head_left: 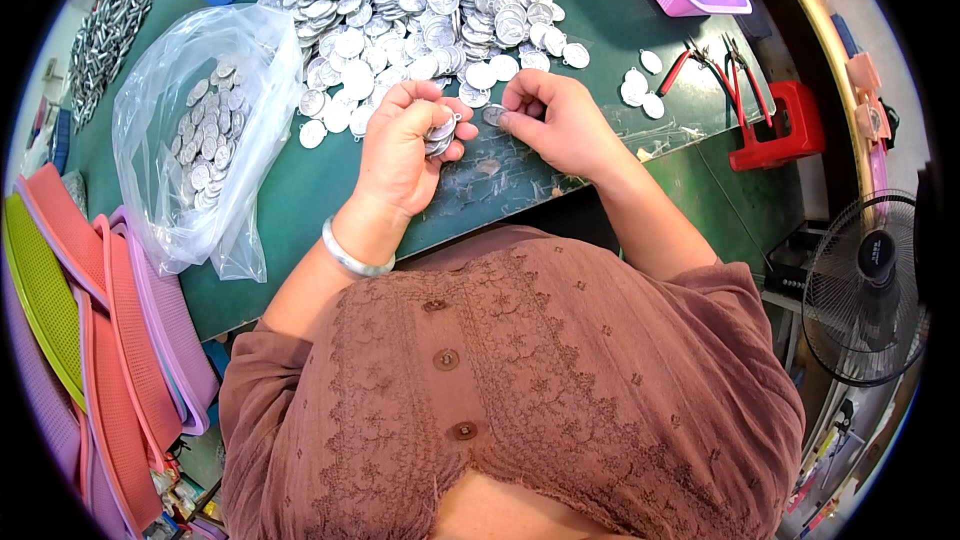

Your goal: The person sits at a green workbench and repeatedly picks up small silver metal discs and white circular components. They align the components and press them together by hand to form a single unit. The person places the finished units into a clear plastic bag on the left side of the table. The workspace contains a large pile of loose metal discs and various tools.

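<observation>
A brown embroidered cotton blouse [520,390] fills the foreground. Above it, the left hand [400,155] curls around a small stack of round silver metal tags [441,130], thumb pressed on them. The right hand [560,120] pinches a single silver metal tag [493,115] between its fingertips, just beside the stack, over the green table [320,190], near the large heap of tags [430,10].
</observation>
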Demonstrator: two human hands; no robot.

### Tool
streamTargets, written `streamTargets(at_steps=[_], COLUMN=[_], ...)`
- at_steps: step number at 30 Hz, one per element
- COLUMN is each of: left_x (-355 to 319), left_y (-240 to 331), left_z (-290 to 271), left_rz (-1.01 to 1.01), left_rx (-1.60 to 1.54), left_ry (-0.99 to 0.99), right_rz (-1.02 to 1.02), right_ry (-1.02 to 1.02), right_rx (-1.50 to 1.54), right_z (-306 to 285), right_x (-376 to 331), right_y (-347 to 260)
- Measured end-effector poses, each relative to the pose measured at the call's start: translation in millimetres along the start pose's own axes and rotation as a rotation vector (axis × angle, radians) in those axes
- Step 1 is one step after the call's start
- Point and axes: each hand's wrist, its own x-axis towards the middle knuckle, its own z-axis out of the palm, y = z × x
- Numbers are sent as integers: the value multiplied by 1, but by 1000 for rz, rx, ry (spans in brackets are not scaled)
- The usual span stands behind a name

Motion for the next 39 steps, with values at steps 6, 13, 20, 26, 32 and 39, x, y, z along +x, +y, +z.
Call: streamTargets(at_steps=[6,13,20,26,32,39], left_x=[-4,-3,2,-1,0,0], left_y=[1,-3,-2,-1,0,0], left_z=[7,7,1,7,5,4], left_rz=[-123,-119,-156,-100,-99,-130], left_rx=[83,24,25,100,76,43], left_ry=[-101,-91,-109,-84,-52,-58], right_rz=[-188,-290,-63,-50,-33,-282], right_ry=[220,75,-56,-80,-6,226], right_rx=[87,267,595,602,711,-233], right_z=[4,10,2,2,-5,-1], right_x=[-5,-6,3,-1,1,14], right_y=[-3,-11,-6,-14,-11,6])
